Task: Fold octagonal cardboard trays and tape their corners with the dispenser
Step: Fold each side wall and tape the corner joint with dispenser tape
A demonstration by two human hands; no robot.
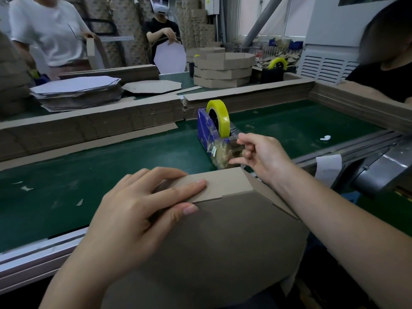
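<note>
Brown octagonal cardboard tray (223, 241), plain corrugated, underside up, tilted toward the camera. It sits at the near edge of the green tabletop (89, 175), half off it and over the metal rail (33, 253). 1 side flap (223, 184) is folded along the far edge; a 2nd flap angles down on the right. The folded far edge runs left to right, and the panel's long axis runs from the camera toward the tape dispenser (205, 128).

Left hand (133, 210) lies flat on the tray with its grip spread: straight fingers on the flap, thumb on the crease.

Right hand (260, 157) is at the dispenser's near end, grip half-curled, with index and thumb around a wad of clear tape. Cannot tell if it is pinching the tape.

The dispenser is blue with a yellow tape roll (219, 114) standing upright. It is just beyond the tray's far edge, nose toward the camera.

There is open belt left of the dispenser, with small scraps on it. A cardboard strip wall (111, 121) bounds the far side. Beyond it are folded trays stacked (223, 70) and a pile of flat blanks (75, 92).
</note>
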